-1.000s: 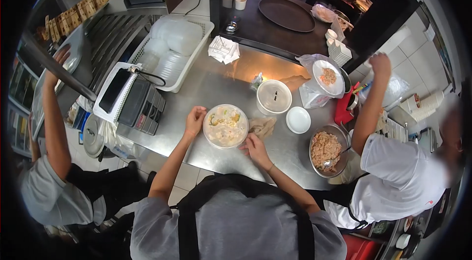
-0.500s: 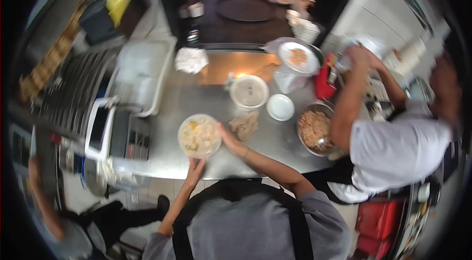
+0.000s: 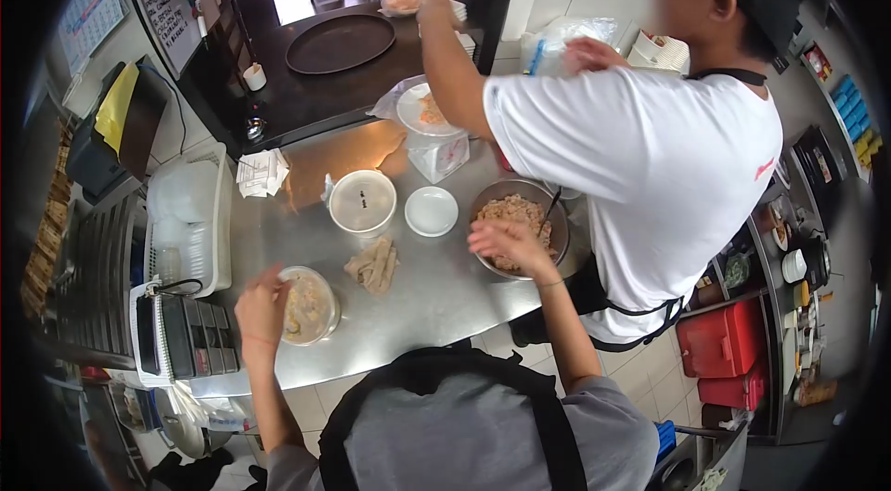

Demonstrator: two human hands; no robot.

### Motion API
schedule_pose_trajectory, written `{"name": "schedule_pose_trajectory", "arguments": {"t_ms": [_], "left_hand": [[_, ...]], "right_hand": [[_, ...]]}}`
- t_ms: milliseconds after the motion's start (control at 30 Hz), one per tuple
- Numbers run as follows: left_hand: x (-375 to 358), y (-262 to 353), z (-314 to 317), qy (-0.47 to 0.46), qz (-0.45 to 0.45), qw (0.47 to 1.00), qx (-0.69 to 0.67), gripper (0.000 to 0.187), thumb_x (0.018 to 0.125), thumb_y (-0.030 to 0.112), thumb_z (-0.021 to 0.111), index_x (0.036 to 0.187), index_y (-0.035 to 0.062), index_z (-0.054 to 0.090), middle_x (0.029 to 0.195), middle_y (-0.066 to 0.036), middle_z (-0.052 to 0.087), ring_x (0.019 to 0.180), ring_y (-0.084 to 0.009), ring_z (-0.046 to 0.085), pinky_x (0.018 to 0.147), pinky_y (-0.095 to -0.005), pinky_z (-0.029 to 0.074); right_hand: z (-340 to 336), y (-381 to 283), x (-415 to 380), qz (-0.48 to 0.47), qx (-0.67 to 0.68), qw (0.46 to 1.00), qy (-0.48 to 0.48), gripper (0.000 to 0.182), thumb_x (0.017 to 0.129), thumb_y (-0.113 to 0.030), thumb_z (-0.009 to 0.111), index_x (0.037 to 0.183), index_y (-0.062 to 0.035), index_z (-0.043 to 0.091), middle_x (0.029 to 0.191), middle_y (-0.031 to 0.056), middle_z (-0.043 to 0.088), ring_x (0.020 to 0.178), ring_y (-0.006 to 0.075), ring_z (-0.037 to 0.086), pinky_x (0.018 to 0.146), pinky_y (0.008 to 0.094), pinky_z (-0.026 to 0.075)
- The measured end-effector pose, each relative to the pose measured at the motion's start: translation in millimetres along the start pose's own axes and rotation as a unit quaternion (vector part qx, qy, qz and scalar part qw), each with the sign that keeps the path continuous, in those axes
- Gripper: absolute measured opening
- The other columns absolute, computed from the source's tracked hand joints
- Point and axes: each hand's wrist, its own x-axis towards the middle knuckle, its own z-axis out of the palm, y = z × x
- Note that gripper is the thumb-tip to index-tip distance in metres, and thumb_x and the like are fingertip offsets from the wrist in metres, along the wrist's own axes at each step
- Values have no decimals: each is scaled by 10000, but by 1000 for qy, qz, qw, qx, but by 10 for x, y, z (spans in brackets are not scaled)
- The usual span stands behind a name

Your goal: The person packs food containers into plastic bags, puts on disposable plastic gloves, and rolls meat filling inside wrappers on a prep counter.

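My left hand [image 3: 263, 307] is beside the round clear container [image 3: 314, 307] of pale mixed food near the table's front edge. Its fingers look loosely apart at the rim; whether they touch it is hard to tell. Over the metal bowl [image 3: 560, 254] of pinkish minced food, my right hand [image 3: 512, 245] is open with nothing in it, covering part of the contents. Between the hands lie a crumpled brown cloth [image 3: 373, 265] and a small white round dish or lid [image 3: 432, 212]. Behind the cloth stands a large round tub [image 3: 363, 201] with a marked top.
A co-worker in a white shirt [image 3: 640, 166] stands close on the right, one arm stretched across a white plate [image 3: 427, 110]. Left on the metal table [image 3: 445, 291] are a white basket [image 3: 221, 240] of plastic containers and a printer-like device [image 3: 190, 333]. A dark tray [image 3: 341, 44] lies beyond.
My right hand has left the food container and moved right, over the metal bowl. My left hand has shifted to the container's left side. The co-worker now reaches forward, and the view has turned.
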Motion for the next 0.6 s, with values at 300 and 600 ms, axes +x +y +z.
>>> {"name": "schedule_pose_trajectory", "arguments": {"t_ms": [300,600], "left_hand": [[320,1265,327,-152,354,923,-8,468,761,227,649,1193,112,511,981,-99,630,936,-272,605,803,-389,484],[97,1489,364,-274,271,921,52,689,780,421,629,1335,114,361,1094,-104,565,1062,-279,538,872,-428,431]], "right_hand": [[-1413,125,975,-252,-445,798,320,278,896,-235,492,967,-1,625,842,213,627,782,391,579,725,408,464],[-2262,336,1974,-205,-629,707,251,521,760,-452,645,729,65,593,736,283,561,715,464,534,642,528,416]]}}
